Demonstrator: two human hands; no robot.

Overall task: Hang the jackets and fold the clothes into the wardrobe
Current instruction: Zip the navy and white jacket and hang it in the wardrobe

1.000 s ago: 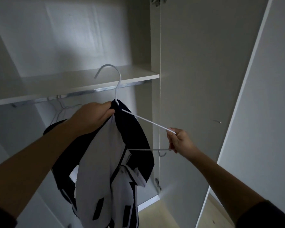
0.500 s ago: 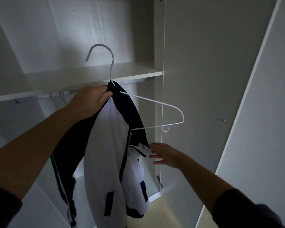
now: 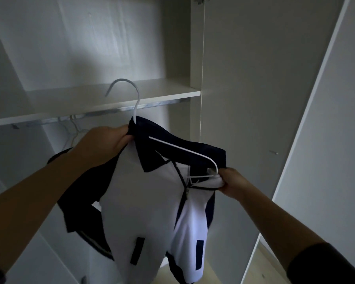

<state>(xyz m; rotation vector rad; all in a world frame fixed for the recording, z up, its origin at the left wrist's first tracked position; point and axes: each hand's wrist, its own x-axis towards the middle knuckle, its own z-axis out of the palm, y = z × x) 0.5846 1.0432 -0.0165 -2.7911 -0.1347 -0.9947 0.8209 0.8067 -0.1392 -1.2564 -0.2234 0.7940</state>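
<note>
jacket held on its hanger in front of the open wardrobe

the wardrobe point(image 3: 90, 48) fills the view from 9 to 1 o'clock, dim inside, and its open door point(image 3: 244, 89) stands at 2 to 3 o'clock. a white shelf point(image 3: 111, 99) crosses it just above centre, with a metal rail point(image 3: 152, 105) right under its front edge.

the jacket point(image 3: 148, 201), white in front with a dark collar and sleeves, hangs from centre down to 6 o'clock, its zip partly undone. it is draped over a white wire hanger point(image 3: 182, 149). the hanger's hook rises at 12 o'clock of the collar, in front of the shelf edge and not on the rail. one bare wire arm slopes over the dark shoulder toward 4 o'clock.

the left hand point(image 3: 103, 144) is at 9 o'clock of the collar, fingers curled tight round the collar cloth at the hanger's neck, so the jacket hangs to its 4 o'clock. the right hand point(image 3: 232, 183) is at 3 o'clock of the jacket, fingers and thumb pinching a bunch of white cloth just under the hanger's outer bend, which touches the hand.

a few empty hangers point(image 3: 74, 130) hang on the rail at 10 o'clock, behind the left wrist.
</note>
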